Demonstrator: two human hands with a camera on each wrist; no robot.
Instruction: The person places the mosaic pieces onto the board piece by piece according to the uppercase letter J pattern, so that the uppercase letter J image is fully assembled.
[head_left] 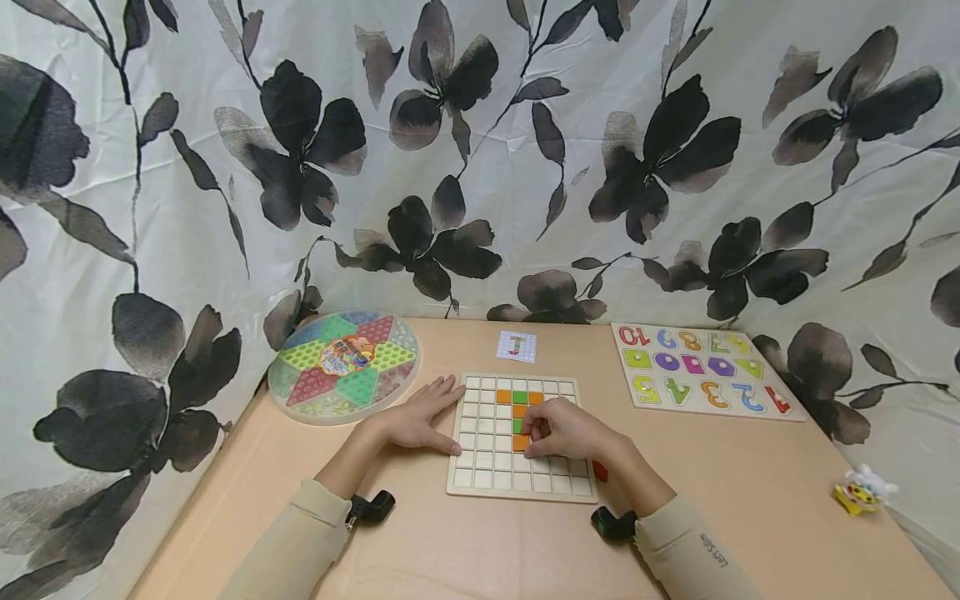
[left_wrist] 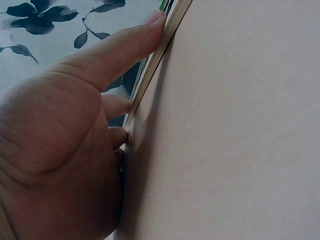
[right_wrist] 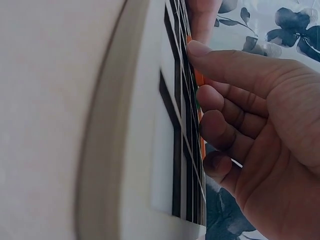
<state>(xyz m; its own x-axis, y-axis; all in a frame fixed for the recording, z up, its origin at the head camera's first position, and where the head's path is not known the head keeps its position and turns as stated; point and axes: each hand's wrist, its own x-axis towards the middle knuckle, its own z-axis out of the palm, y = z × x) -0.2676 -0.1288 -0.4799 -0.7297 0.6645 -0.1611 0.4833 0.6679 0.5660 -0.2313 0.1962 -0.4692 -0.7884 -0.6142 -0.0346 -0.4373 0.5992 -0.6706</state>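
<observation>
A white gridded board (head_left: 483, 487) with a pale wooden rim lies mid-table. Set in it are orange and green square tiles: a short row at the top and a column below, with a green tile (head_left: 520, 397) where they meet. My left hand (head_left: 411, 419) spreads flat along the board's left side, its thumb (left_wrist: 127, 47) touching the rim. Over the board's right half, my right hand (head_left: 570, 429) has curled fingers, with thumb and index fingertips around the lowest orange tile (head_left: 520, 443). Part of the tile column is hidden behind those fingers.
Behind the board lies a small card (head_left: 516, 346) with a coloured pattern. A round star-patterned game board (head_left: 309, 386) is at left, a number-and-shape puzzle (head_left: 705, 367) at back right. A small toy figure (head_left: 858, 492) stands far right. A red piece (head_left: 600, 472) shows beside my right wrist.
</observation>
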